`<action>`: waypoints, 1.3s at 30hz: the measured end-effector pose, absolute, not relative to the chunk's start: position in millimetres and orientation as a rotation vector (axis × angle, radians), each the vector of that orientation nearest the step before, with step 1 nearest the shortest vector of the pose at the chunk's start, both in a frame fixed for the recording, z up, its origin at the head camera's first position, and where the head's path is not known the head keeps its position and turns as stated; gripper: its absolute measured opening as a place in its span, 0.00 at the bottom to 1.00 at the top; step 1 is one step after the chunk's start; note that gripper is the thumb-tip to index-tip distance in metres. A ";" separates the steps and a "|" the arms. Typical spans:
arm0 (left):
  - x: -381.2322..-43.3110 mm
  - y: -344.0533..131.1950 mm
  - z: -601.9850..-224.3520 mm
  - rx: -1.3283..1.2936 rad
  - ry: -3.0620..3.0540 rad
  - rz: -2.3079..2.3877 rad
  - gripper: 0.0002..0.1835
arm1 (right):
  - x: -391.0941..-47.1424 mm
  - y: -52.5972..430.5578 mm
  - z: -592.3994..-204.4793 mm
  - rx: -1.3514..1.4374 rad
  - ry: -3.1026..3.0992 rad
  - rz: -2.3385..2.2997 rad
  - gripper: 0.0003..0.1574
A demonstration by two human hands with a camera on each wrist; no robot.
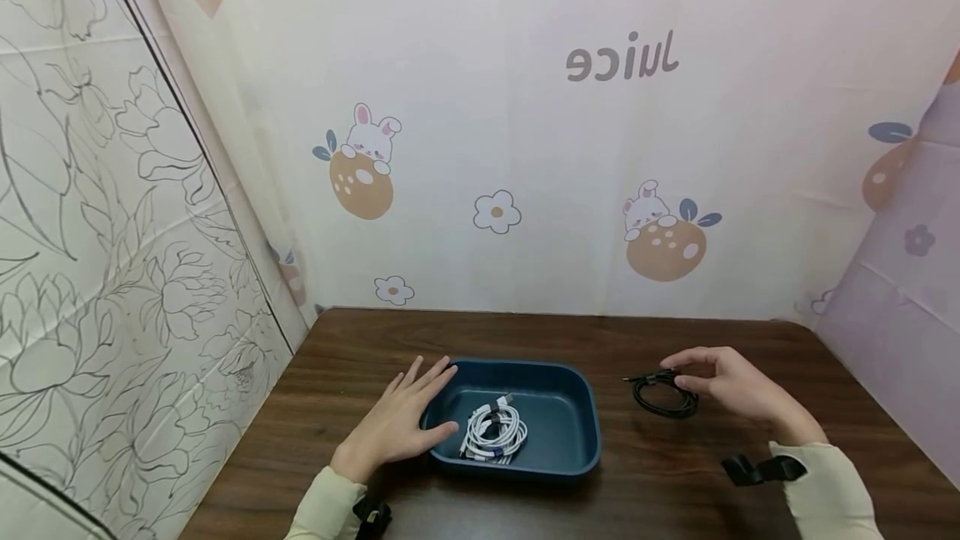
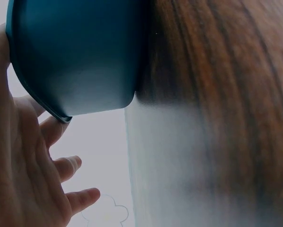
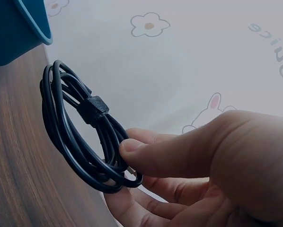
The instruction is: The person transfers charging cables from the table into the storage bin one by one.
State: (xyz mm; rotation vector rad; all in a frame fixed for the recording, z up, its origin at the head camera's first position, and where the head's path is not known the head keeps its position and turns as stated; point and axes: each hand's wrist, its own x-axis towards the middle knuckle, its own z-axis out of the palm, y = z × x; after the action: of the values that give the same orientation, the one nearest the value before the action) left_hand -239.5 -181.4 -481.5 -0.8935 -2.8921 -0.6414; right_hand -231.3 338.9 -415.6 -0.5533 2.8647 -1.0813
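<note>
My right hand (image 1: pixel 735 382) pinches a coiled black cable (image 1: pixel 666 415) between thumb and fingers, to the right of a dark blue bin (image 1: pixel 555 432). In the right wrist view, a black strap (image 3: pixel 92 110) binds the loops of the cable. A connector tip points left from the coil in the head view. My left hand (image 1: pixel 397 425) rests on the bin's left rim, its fingers spread and fairly straight, the thumb reaching over the edge. Inside the bin, at its left, lie coiled white cables (image 1: pixel 512 433) with dark ties.
The bin stands on a dark wooden table (image 1: pixel 360 348). Behind the table hangs a pale curtain (image 1: pixel 465 132) printed with rabbits and flowers, and a flower-patterned sheet (image 1: pixel 112 215) hangs at the left. Dark straps circle both sleeves.
</note>
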 end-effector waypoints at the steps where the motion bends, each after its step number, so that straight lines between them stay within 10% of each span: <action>1: -239.7 -181.4 -481.6 -0.894 -2.890 -0.643 0.43 | -231.1 338.7 -415.2 -0.548 2.853 -1.087 0.16; 39: -240.5 -181.4 -480.7 -0.917 -2.883 -0.643 0.44 | -242.1 303.3 -401.4 -0.605 2.706 -1.187 0.17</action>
State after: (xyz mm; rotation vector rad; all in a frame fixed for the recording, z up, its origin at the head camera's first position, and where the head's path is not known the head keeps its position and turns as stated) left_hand -240.5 -181.4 -480.7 -0.9173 -2.8831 -0.6428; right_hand -242.1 303.3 -401.4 -0.6048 2.7061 -1.1872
